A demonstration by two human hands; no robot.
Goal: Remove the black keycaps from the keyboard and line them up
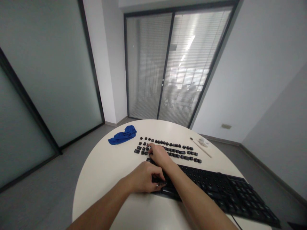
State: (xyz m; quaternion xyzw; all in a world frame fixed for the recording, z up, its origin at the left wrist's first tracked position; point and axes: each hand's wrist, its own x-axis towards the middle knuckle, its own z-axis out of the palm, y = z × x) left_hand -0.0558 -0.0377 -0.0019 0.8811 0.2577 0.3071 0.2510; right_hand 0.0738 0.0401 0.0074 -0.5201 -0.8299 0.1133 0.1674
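A long black keyboard (206, 183) lies slantwise near the front of the round table. My left hand (145, 177) rests at its left end, thumb and fingers curled together over the lower keys; what they hold, if anything, is too dark to make out. Crossing above it, my right hand (159, 155) reaches into the loose black keycaps (176, 150) laid out in rows behind the keyboard. Its fingers are bent closed at a keycap (148, 145) near the left of the rows. Part of the keyboard is hidden under my right forearm.
A crumpled blue cloth (122, 135) lies at the table's back left. On the back right are a thin brush (201, 148) with a pale handle and a small white bundle (203, 141). A cable (236, 222) runs off the keyboard's near side. The white table (100, 172) has a rounded edge.
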